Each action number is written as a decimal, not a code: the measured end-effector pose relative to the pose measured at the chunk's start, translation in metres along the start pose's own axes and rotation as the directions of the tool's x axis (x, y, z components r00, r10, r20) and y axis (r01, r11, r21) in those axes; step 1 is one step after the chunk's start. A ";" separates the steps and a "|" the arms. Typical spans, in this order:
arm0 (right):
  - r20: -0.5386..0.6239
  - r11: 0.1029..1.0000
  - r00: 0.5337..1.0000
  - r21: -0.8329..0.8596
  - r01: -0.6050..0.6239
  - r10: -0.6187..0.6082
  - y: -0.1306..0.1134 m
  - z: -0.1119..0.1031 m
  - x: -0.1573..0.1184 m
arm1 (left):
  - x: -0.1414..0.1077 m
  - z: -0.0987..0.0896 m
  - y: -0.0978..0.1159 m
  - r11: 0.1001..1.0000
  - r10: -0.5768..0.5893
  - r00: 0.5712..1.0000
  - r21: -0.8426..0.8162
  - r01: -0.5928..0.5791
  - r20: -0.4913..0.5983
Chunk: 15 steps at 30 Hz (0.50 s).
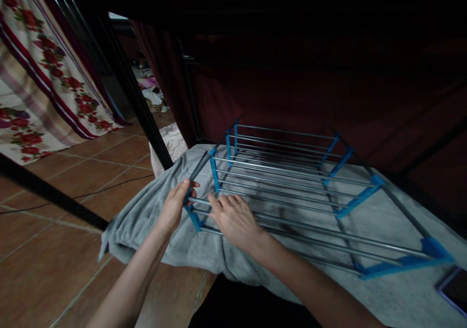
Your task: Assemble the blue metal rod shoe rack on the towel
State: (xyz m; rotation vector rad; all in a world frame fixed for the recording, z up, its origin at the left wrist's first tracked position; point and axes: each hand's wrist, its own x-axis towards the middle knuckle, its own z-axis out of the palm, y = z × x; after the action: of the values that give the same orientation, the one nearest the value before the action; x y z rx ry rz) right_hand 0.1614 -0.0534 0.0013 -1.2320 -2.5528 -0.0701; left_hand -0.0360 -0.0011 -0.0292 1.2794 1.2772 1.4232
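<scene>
A rack of grey metal tubes [292,194] with blue plastic connectors [214,170] lies on its side across a grey blanket [160,240]. My left hand [178,202] is closed around the blue connector at the rack's near left corner, where a tube running lengthwise joins it. Just right of it, my right hand [233,218] wraps its fingers over the near upper crossbar. Some fingertips of the right hand are hidden behind the bar. Several crossbars run from the left connectors to the blue connectors on the right.
A phone [454,289] lies on the blanket at the right edge. Dark bed posts [134,94] rise on the left, with a dark red curtain [262,89] behind the rack. A flowered cloth [47,75] hangs at far left above tiled floor [54,250] crossed by a cable.
</scene>
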 end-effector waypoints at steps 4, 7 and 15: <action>-0.155 1.000 0.988 -0.004 0.011 -0.011 -0.001 -0.021 -0.028 | 0.000 0.000 0.002 1.000 0.005 1.000 -0.002 -0.005 0.017; -0.290 0.996 0.954 -0.020 -0.090 0.080 0.020 -0.038 -0.071 | -0.001 0.001 0.005 1.000 0.005 1.000 -0.001 -0.005 0.028; -0.622 0.732 0.514 0.145 -0.666 0.591 0.130 -0.056 -0.253 | 0.000 0.001 0.004 1.000 0.018 0.999 0.001 -0.018 0.030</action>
State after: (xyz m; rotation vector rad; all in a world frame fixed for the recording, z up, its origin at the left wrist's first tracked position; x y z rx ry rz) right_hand 0.4237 -0.1728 -0.0308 -1.7467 -1.4185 -0.4010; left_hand -0.0345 -0.0013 -0.0248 1.3122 1.2497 1.4105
